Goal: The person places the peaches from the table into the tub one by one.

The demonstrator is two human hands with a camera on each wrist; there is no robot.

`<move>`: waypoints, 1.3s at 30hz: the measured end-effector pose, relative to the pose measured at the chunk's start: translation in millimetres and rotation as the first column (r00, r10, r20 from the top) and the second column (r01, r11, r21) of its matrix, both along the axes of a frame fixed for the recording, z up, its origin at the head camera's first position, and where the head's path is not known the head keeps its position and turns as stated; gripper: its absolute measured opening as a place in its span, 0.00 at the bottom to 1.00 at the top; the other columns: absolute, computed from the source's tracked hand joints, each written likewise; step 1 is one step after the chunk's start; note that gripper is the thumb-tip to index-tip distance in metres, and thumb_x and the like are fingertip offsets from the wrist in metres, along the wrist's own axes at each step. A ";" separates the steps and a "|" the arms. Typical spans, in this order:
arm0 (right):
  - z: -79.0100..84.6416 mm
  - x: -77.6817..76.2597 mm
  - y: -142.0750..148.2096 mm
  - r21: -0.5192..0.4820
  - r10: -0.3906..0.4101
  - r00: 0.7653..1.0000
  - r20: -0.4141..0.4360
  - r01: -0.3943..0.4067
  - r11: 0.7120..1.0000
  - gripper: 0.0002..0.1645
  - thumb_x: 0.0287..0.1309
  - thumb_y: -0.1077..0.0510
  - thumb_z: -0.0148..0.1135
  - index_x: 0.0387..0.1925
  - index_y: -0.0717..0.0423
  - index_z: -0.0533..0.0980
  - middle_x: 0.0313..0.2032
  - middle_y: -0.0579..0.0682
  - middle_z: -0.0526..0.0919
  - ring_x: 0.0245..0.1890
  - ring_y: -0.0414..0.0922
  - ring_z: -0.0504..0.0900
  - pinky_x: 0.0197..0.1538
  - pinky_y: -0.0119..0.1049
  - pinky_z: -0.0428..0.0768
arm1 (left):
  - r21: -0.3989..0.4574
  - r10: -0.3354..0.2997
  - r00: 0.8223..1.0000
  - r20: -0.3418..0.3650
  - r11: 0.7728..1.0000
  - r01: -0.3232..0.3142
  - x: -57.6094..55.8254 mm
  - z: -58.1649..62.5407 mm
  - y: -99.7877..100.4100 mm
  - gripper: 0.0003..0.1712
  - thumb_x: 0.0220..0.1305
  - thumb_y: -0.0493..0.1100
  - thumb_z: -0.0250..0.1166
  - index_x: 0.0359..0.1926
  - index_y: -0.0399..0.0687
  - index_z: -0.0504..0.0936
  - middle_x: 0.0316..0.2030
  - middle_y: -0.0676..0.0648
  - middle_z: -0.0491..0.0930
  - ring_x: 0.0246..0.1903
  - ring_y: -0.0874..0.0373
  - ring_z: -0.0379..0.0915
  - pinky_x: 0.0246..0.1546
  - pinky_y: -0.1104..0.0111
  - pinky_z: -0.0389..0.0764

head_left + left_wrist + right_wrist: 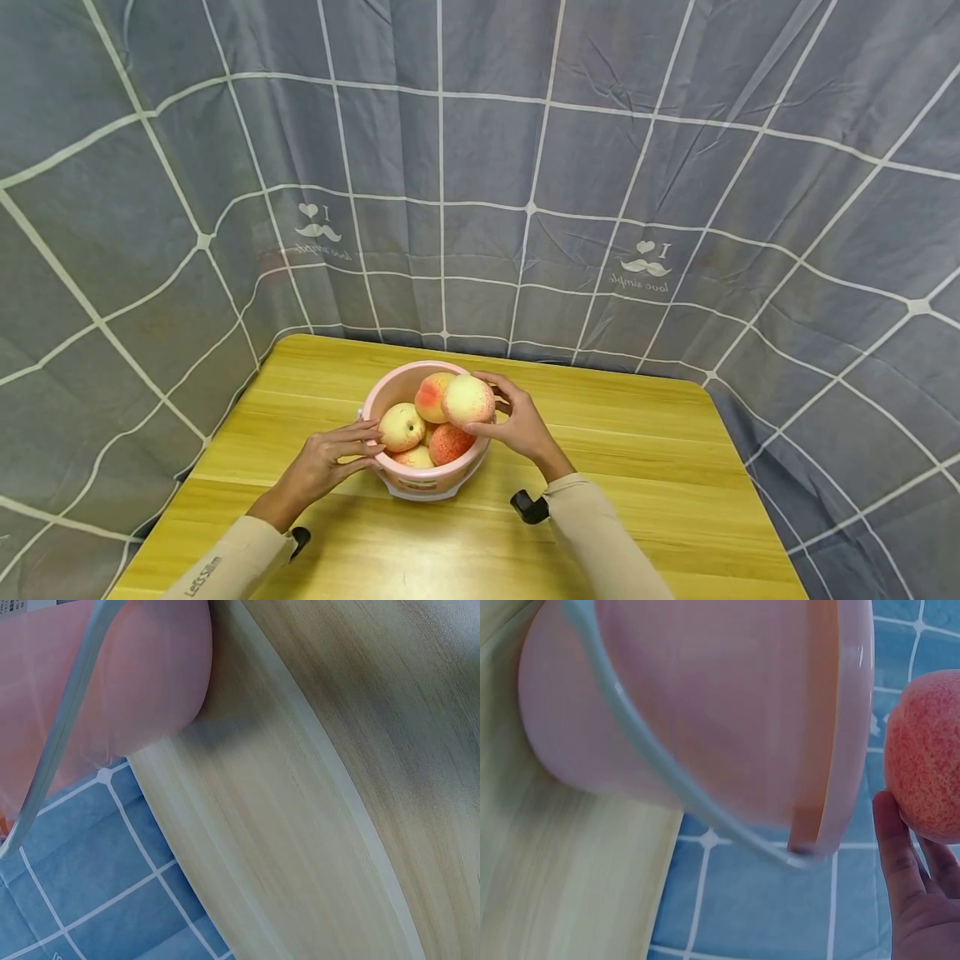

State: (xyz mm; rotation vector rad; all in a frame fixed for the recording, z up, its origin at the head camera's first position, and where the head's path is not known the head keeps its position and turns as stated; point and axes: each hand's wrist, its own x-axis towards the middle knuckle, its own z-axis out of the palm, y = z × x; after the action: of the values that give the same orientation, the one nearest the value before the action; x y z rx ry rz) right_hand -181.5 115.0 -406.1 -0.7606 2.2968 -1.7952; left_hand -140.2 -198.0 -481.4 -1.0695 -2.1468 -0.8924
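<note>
A pink bucket with a pale handle stands on the table and holds several peaches. My left hand grips its left rim, fingertips over the edge beside a pale yellow fruit. Above the right rim, my right hand holds a peach between thumb and fingers. In the right wrist view that peach shows pink and speckled, apart from the bucket's rim. Below it in the bucket lie an orange-yellow peach and a red one. The left wrist view shows the bucket's side but not the hand.
The yellow wood-grain table extends around the bucket. Grey-blue curtains with white grid lines hang behind it and on both sides. A black wrist mount sticks out from the right sleeve.
</note>
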 end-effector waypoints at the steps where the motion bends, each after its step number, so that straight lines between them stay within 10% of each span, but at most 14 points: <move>1: 0.9 0.3 -1.9 0.007 0.006 1.000 -0.002 -0.006 1.000 0.41 0.47 0.69 0.73 0.64 0.65 0.67 0.60 0.62 0.71 0.55 0.54 0.73 0.61 0.50 0.76 | 0.000 -0.001 1.000 0.002 1.000 0.001 -0.1 -0.1 0.0 0.17 0.39 0.35 0.77 0.36 0.41 0.89 0.40 0.40 0.86 0.46 0.43 0.81 0.59 0.78 0.72; 22: -27.8 -16.6 -36.0 -0.004 0.156 0.986 -0.061 -0.156 0.988 0.42 0.45 0.68 0.76 0.64 0.56 0.70 0.62 0.53 0.69 0.53 0.48 0.77 0.54 0.34 0.82 | 0.013 -0.004 1.000 0.000 1.000 0.004 -1.4 -1.0 0.9 0.17 0.38 0.35 0.77 0.36 0.41 0.89 0.40 0.41 0.86 0.47 0.44 0.81 0.59 0.78 0.73; 39: -29.1 -18.3 -28.7 0.071 0.178 0.979 -0.100 -0.171 0.983 0.38 0.48 0.66 0.74 0.62 0.65 0.70 0.62 0.59 0.71 0.61 0.58 0.71 0.67 0.55 0.70 | 0.012 0.036 0.998 -0.047 0.999 -0.036 -2.0 -0.8 1.3 0.13 0.55 0.50 0.68 0.34 0.47 0.90 0.42 0.41 0.83 0.42 0.46 0.82 0.53 0.78 0.78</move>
State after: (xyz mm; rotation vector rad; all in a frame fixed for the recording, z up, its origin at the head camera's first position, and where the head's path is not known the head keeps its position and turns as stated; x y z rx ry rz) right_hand -199.8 86.3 -435.2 -1.0355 2.2567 -1.6380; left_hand -142.2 -196.7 -482.3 -1.0330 -2.1133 -0.8531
